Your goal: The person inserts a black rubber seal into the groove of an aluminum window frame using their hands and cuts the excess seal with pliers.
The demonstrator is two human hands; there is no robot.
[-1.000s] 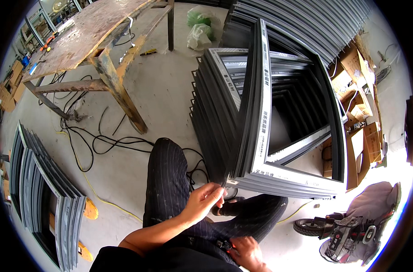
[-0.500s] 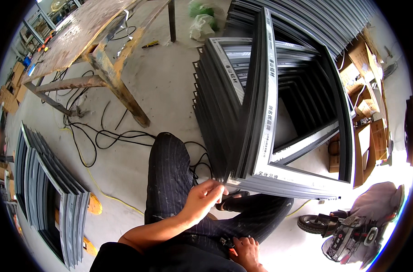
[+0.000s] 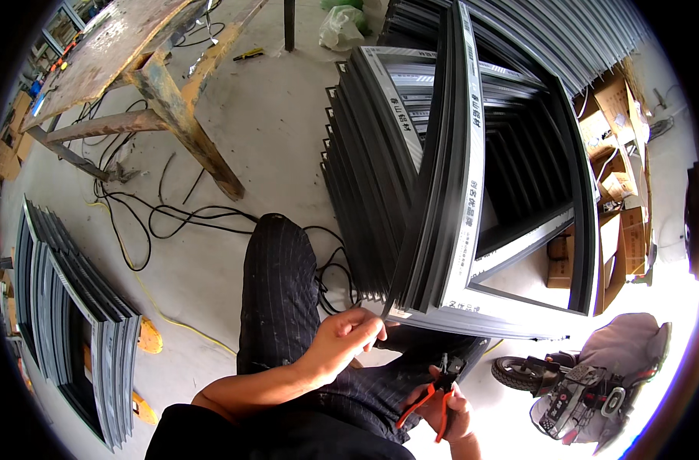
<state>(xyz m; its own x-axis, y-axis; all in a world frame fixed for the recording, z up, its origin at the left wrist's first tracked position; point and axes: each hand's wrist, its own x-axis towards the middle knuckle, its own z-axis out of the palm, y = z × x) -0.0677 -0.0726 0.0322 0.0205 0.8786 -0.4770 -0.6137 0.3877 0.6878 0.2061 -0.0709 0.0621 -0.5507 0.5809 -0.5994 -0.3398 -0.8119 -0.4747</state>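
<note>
My left hand (image 3: 342,345) is curled, thumb and fingers pressed together, right beside the lower left corner of a dark grey metal frame (image 3: 472,207). Whatever the fingertips may pinch is hidden or too small to name. Printed protective film covers part of this frame, which leans on a stack of similar frames (image 3: 357,192). Over my right thigh, my right hand (image 3: 460,418) grips a pair of pliers (image 3: 447,381) with orange-red handles. Their dark jaws point up toward the frame's bottom edge, apart from it.
At the upper left stands a worn workbench (image 3: 104,57), with black cables (image 3: 188,215) on the floor nearby. Another frame stack (image 3: 73,307) stands at left. Cardboard boxes (image 3: 614,230) are on the right; a small two-wheeled vehicle (image 3: 587,383) stands at lower right.
My right hand has risen from my lap toward the right, bringing the pliers into plain view. My left hand stays by the frame corner. The view has shifted slightly.
</note>
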